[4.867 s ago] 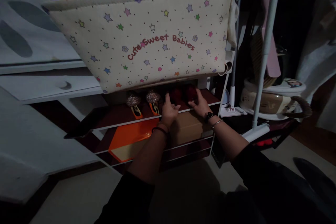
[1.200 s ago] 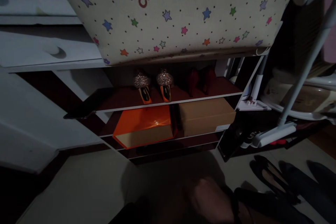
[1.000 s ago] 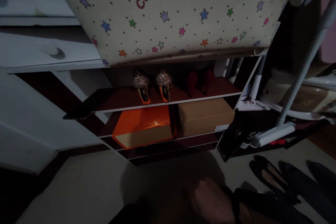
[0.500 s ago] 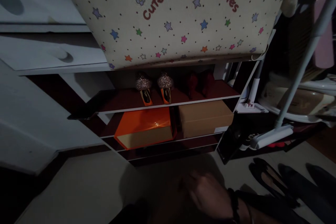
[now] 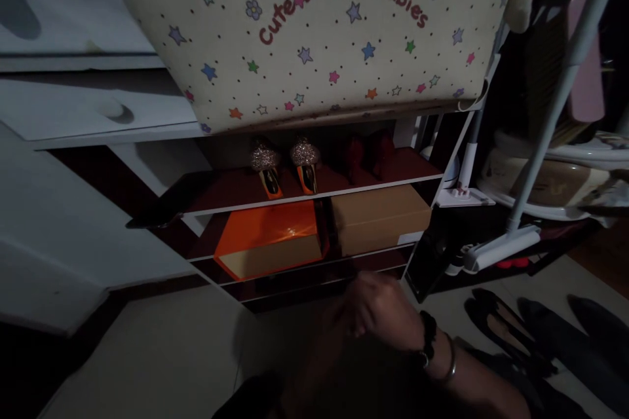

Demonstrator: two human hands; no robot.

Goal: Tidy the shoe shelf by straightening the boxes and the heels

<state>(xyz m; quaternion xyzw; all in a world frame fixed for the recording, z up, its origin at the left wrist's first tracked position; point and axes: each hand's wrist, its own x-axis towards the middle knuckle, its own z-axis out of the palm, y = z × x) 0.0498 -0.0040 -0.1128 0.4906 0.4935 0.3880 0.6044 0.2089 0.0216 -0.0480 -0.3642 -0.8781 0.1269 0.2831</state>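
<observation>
My right hand (image 5: pixel 381 311), with a dark band and a metal bangle at the wrist, is in front of the lowest shelves. Its fingers are curled inward, and whatever they hold, if anything, is hidden in shadow. My left hand (image 5: pixel 335 315) is very dim, reaching up from below to meet the right hand's fingertips; its own fingers cannot be made out. Behind them, an orange box (image 5: pixel 268 239) and a brown cardboard box (image 5: pixel 381 219) lie on one shelf of the rack (image 5: pixel 230 188). Glittery heels (image 5: pixel 305 160) and dark red heels (image 5: pixel 354 157) stand on the shelf above.
A cream star-printed cover (image 5: pixel 339 39) hangs over the rack's top. To the left is a white drawer unit (image 5: pixel 59 105). A long-handled squeegee (image 5: pixel 506 247) leans at the right, with black flat shoes (image 5: pixel 506 327) on the tiled floor below it.
My right hand has risen toward the shelves, and more of its forearm shows. The dim left hand and forearm have become easier to see beside it. The view has shifted slightly.
</observation>
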